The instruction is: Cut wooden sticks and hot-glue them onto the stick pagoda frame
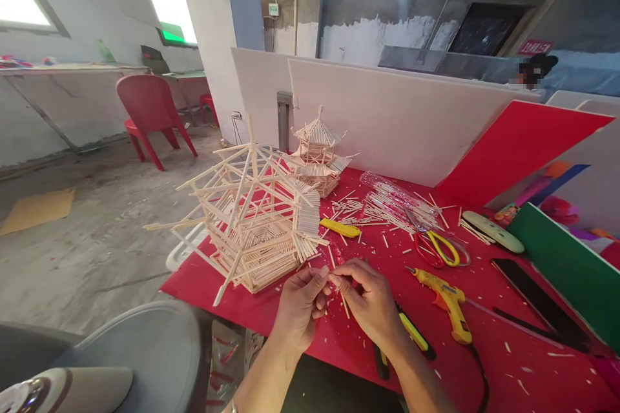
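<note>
My left hand (304, 300) and my right hand (365, 297) meet over the front of the red-covered table, thumbs and fingertips pinched close together. Whatever sits between the fingertips is too small to make out. A thin wooden stick (345, 307) shows just under my right hand. Left of the hands stands an open pavilion frame of wooden sticks (254, 206), its roof partly covered with sticks on the right side. Behind it rises a smaller stick pagoda (318, 148) with tiered roofs. A yellow utility knife (340, 228) lies just beyond my fingers.
A yellow glue gun (448, 303), scissors (443, 248) and a dark phone-like slab (537, 303) lie to the right. Loose sticks in plastic wrap (400, 200) are at the back. Another cutter (411, 329) is beside my right forearm. A grey round stool (145, 361) stands left.
</note>
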`<state>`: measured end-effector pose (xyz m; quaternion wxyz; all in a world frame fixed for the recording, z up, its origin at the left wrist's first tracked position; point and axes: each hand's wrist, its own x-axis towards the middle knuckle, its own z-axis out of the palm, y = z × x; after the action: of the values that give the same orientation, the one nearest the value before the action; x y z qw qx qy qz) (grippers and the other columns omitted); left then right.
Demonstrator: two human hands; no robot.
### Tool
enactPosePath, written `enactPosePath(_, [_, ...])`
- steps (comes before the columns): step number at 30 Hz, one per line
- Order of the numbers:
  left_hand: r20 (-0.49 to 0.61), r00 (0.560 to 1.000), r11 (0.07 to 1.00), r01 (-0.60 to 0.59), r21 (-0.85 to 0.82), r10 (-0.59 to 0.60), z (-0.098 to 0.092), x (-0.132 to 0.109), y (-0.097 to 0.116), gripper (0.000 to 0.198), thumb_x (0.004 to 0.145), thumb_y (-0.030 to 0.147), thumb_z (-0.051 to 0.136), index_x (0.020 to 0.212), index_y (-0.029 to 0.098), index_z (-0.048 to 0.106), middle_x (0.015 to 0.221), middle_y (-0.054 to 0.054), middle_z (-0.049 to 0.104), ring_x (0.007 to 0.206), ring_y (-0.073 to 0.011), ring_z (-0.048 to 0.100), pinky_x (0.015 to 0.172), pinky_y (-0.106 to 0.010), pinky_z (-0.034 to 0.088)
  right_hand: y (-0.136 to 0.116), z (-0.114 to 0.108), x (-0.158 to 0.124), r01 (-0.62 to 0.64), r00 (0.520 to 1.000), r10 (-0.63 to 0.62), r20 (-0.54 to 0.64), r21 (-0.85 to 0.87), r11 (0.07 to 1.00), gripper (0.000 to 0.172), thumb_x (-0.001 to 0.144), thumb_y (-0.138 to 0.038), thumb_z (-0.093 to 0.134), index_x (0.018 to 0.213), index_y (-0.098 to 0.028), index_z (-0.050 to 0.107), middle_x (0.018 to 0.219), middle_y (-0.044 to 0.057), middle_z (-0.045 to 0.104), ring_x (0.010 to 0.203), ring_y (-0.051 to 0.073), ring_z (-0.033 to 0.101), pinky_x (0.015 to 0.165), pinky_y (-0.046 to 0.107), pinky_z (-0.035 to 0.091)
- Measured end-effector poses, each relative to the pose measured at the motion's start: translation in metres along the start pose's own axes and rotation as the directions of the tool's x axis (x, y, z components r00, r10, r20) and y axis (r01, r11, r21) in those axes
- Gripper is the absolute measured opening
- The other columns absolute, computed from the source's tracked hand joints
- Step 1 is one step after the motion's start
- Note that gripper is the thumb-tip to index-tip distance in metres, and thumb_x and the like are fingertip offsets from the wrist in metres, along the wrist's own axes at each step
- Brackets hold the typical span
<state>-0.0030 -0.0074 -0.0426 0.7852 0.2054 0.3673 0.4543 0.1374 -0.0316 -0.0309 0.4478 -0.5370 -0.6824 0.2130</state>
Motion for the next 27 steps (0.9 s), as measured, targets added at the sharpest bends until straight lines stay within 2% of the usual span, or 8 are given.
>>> enactPosePath(4, [-0.011,1.000,0.999,-0.024,-0.027,0.023,0.002,-0.002,-0.001,0.031,0.064,0.031,0.087,0.077,0.010,0.069,0.063,0.000,0.063,0.043,-0.0019,0.042,0.037,-0.013,0.025,0.003,0.009,-0.002,0.032,0.997,-0.044,-0.070,-0.166,0.986,0.013,0.098,-0.026,0.047,0.088,-0.022,0.056,0.084,0.002,0.060,0.078,0.016,0.057,0.067,0.027,0.046])
enactPosePath(8, [-0.029,0.998,0.975,0.056,-0.217,-0.064,0.006,-0.002,-0.005,0.038,0.052,0.022,0.093,0.078,0.011,0.068,0.061,0.002,0.061,0.043,-0.0009,0.041,0.035,-0.011,0.023,0.002,0.016,-0.006,0.115,0.983,-0.151,-0.103,-0.292,0.949,0.011,0.097,-0.021,0.046,0.092,-0.022,0.056,0.087,0.004,0.061,0.081,0.017,0.057,0.070,0.029,0.047])
enactPosePath(13, [-0.107,0.991,0.950,0.039,-0.311,-0.076,0.011,-0.003,-0.006,0.037,0.050,0.017,0.092,0.076,0.012,0.067,0.060,0.002,0.062,0.042,-0.0022,0.046,0.033,-0.011,0.025,0.008,-0.002,-0.013,0.170,0.980,-0.192,-0.047,-0.297,0.940,0.022,0.098,-0.020,0.044,0.110,-0.024,0.062,0.096,0.005,0.066,0.089,0.017,0.063,0.078,0.028,0.050])
enactPosePath(16, [-0.158,0.987,0.962,-0.013,-0.274,-0.032,0.012,-0.006,-0.002,0.037,0.051,0.013,0.090,0.082,0.010,0.070,0.070,-0.004,0.070,0.043,-0.0037,0.050,0.032,-0.011,0.028,0.031,-0.037,-0.028,-0.022,0.973,-0.079,-0.215,-0.429,0.903,0.022,0.097,-0.033,0.046,0.104,-0.023,0.065,0.097,0.006,0.069,0.089,0.019,0.065,0.079,0.030,0.051])
enactPosePath(18, [-0.161,0.987,0.963,-0.040,-0.267,-0.004,0.013,-0.008,0.000,0.037,0.050,0.011,0.090,0.082,0.009,0.071,0.068,-0.005,0.070,0.046,-0.0053,0.053,0.033,-0.012,0.031,0.055,-0.067,-0.047,-0.233,0.940,0.040,-0.338,-0.553,0.800,0.030,0.094,-0.044,0.045,0.102,-0.023,0.065,0.099,0.008,0.070,0.089,0.024,0.066,0.077,0.035,0.051])
enactPosePath(21, [-0.152,0.988,0.961,-0.056,-0.272,0.014,0.015,-0.010,0.002,0.035,0.049,0.007,0.090,0.079,0.007,0.072,0.065,-0.005,0.069,0.049,-0.0070,0.056,0.034,-0.012,0.034,0.095,-0.109,-0.083,-0.488,0.858,0.220,-0.465,-0.603,0.631,0.042,0.090,-0.050,0.040,0.102,-0.018,0.064,0.098,0.015,0.070,0.085,0.029,0.067,0.074,0.040,0.051])
enactPosePath(24, [-0.147,0.989,0.960,-0.042,-0.275,0.001,0.017,-0.011,0.002,0.031,0.051,0.004,0.089,0.077,0.008,0.072,0.062,-0.004,0.068,0.047,-0.0068,0.055,0.034,-0.012,0.034,0.126,-0.134,-0.117,-0.622,0.783,0.421,-0.458,-0.564,0.543,0.046,0.084,-0.056,0.041,0.095,-0.018,0.065,0.092,0.017,0.070,0.086,0.032,0.068,0.074,0.041,0.052])
enactPosePath(27, [-0.150,0.989,0.959,-0.024,-0.282,-0.019,0.020,-0.012,0.005,0.023,0.059,0.001,0.084,0.076,0.009,0.070,0.061,-0.003,0.067,0.045,-0.0060,0.054,0.034,-0.012,0.033,0.143,-0.140,-0.132,-0.730,0.679,0.606,-0.415,-0.472,0.495,0.048,0.079,-0.061,0.044,0.094,-0.021,0.066,0.093,0.015,0.072,0.088,0.032,0.070,0.072,0.039,0.052])
